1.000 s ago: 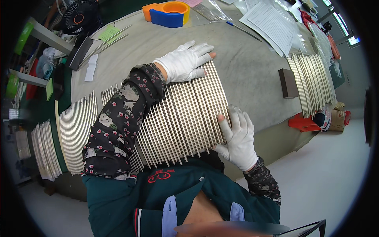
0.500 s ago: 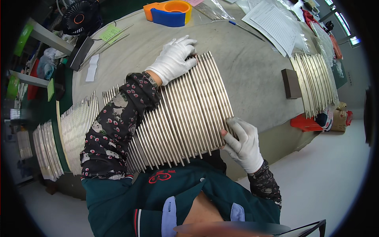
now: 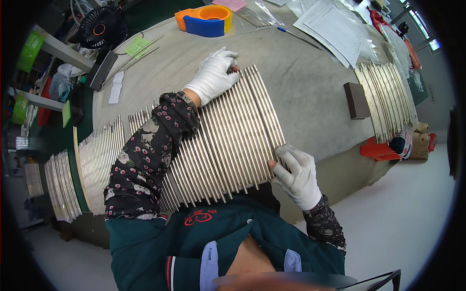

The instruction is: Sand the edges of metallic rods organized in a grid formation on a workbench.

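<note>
A wide row of thin silvery metal rods [image 3: 228,140] lies side by side on the table in front of me. My left hand [image 3: 213,75], in a white glove with a bare fingertip showing, lies at the far ends of the rods, its fingers stretched out. At the row's near right corner is my right hand [image 3: 297,175], also gloved in white. Its bare-tipped thumb is over the last rods and its fingers are along the outer side, closed on the edge rod. My left forearm hides part of the row.
More rods [image 3: 99,165] lie at left, and another bundle [image 3: 386,102] at right beside a dark block [image 3: 357,100]. Toward the back are an orange and blue tape dispenser [image 3: 206,22], a pen [image 3: 298,38], paper sheets [image 3: 332,34] and a small fan [image 3: 99,26].
The view has shifted slightly. My left hand's fingers have drawn a little closer together at the rods' far ends. My right hand stays at the near right corner.
</note>
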`<state>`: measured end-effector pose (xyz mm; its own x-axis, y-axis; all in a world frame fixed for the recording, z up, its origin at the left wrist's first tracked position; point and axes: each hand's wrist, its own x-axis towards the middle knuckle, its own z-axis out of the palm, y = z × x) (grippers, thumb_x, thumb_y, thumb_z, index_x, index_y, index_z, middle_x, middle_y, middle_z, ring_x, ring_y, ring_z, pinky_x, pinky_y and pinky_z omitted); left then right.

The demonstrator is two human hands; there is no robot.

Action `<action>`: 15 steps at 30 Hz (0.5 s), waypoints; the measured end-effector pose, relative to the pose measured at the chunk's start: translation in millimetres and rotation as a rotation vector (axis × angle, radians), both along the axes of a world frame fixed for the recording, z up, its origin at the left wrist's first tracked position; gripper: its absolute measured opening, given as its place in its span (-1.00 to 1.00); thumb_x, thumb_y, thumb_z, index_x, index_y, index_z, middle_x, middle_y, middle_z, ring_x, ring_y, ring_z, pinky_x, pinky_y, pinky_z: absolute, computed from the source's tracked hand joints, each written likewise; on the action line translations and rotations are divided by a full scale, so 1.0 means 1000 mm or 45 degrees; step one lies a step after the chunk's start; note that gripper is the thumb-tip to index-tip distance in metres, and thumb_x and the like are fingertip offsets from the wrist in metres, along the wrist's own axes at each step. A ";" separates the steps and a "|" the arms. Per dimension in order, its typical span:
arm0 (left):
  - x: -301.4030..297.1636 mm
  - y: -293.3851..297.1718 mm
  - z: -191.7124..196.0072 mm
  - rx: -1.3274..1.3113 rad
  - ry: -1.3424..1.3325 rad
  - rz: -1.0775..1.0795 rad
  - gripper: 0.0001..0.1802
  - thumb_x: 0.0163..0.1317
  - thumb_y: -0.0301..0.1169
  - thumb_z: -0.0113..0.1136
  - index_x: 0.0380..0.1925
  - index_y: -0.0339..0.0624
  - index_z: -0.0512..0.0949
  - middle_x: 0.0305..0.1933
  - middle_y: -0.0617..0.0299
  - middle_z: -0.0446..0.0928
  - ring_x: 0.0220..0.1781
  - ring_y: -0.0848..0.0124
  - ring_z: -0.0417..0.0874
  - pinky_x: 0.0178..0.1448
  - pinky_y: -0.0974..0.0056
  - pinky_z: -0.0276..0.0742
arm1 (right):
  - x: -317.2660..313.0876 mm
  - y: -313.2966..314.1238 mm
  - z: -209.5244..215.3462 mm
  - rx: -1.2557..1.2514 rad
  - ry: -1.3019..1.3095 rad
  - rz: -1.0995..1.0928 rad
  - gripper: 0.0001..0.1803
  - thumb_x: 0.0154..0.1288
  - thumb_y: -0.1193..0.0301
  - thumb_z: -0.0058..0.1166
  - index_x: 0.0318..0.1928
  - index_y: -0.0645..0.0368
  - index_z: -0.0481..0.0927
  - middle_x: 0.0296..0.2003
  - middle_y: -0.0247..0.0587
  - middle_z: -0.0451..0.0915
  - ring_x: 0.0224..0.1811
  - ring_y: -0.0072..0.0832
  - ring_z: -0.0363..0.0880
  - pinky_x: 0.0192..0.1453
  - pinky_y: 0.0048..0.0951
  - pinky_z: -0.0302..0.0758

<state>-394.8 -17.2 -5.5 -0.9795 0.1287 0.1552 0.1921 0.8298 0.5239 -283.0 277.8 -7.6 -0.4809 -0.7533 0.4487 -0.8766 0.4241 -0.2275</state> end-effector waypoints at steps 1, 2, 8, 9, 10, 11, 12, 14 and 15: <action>-0.001 -0.001 -0.004 -0.005 0.003 -0.001 -0.79 0.08 -0.39 0.21 -0.33 -0.32 0.57 0.21 -0.05 0.41 0.40 -0.01 0.21 0.40 0.14 0.17 | 0.000 0.001 -0.001 -0.007 -0.002 -0.001 -0.48 -0.11 0.28 0.30 -0.05 0.04 0.49 0.07 -0.20 0.40 0.11 -0.24 0.42 0.06 -0.24 0.44; -0.002 -0.002 -0.009 0.008 0.064 0.033 -0.78 0.07 -0.36 0.20 -0.34 -0.28 0.59 0.16 0.01 0.46 0.33 0.04 0.30 0.34 0.14 0.23 | 0.000 0.002 -0.001 -0.014 -0.004 -0.002 -0.48 -0.10 0.28 0.30 -0.05 0.04 0.49 0.06 -0.20 0.40 0.11 -0.24 0.42 0.05 -0.25 0.44; -0.003 0.006 0.001 0.501 0.104 0.046 -0.76 0.07 -0.42 0.23 -0.31 -0.39 0.54 -0.22 0.04 0.55 -0.17 0.30 0.58 -0.01 0.29 0.48 | 0.002 0.003 -0.007 -0.112 0.083 -0.005 -0.49 -0.10 0.29 0.29 -0.06 0.07 0.50 -0.05 -0.25 0.47 0.00 -0.25 0.49 -0.01 -0.25 0.47; -0.001 0.014 0.011 0.708 -0.075 0.093 -0.74 0.16 -0.42 0.18 -0.20 -0.36 0.47 -0.23 0.14 0.53 -0.22 0.45 0.55 -0.10 0.40 0.49 | 0.003 0.004 -0.009 -0.118 0.085 -0.018 -0.49 -0.10 0.29 0.29 -0.06 0.07 0.50 -0.05 -0.25 0.47 0.00 -0.25 0.49 -0.01 -0.25 0.47; 0.001 0.026 0.026 0.922 -0.260 0.127 -0.72 0.25 -0.42 0.13 -0.10 -0.34 0.40 -0.25 0.24 0.50 -0.27 0.60 0.53 -0.18 0.50 0.50 | 0.006 0.007 -0.007 -0.160 0.108 -0.043 -0.51 -0.09 0.35 0.29 -0.05 0.07 0.50 -0.12 -0.28 0.49 -0.07 -0.28 0.50 -0.06 -0.27 0.47; 0.007 0.041 0.047 1.087 -0.421 0.159 -0.69 0.28 -0.41 0.10 -0.04 -0.31 0.34 -0.25 0.24 0.52 -0.46 0.66 0.49 -0.44 0.59 0.43 | 0.007 0.012 -0.008 -0.205 0.129 -0.067 -0.52 -0.08 0.40 0.28 -0.05 0.08 0.50 -0.20 -0.32 0.50 -0.14 -0.31 0.52 -0.10 -0.28 0.47; 0.005 0.047 0.048 1.090 -0.418 0.142 -0.69 0.28 -0.41 0.10 -0.04 -0.31 0.34 -0.25 0.24 0.52 -0.46 0.66 0.49 -0.44 0.59 0.43 | 0.009 0.017 -0.010 -0.201 0.140 -0.079 -0.52 -0.08 0.40 0.28 -0.05 0.08 0.50 -0.20 -0.32 0.50 -0.14 -0.31 0.52 -0.10 -0.28 0.47; -0.002 0.060 0.047 1.380 -0.392 0.163 -0.69 0.31 -0.40 0.07 -0.04 -0.32 0.32 -0.27 0.23 0.54 -0.55 0.65 0.49 -0.59 0.61 0.36 | 0.011 0.028 -0.018 -0.225 0.216 -0.220 -0.52 -0.07 0.55 0.23 -0.03 0.10 0.50 -0.30 -0.37 0.49 -0.26 -0.36 0.50 -0.19 -0.32 0.44; -0.005 0.069 0.042 1.475 -0.408 0.175 -0.70 0.32 -0.37 0.08 -0.06 -0.32 0.33 -0.28 0.21 0.54 -0.53 0.64 0.51 -0.59 0.61 0.36 | 0.010 0.032 -0.018 -0.242 0.174 -0.295 -0.48 -0.10 0.63 0.17 -0.02 0.09 0.50 -0.33 -0.37 0.48 -0.30 -0.37 0.47 -0.25 -0.34 0.40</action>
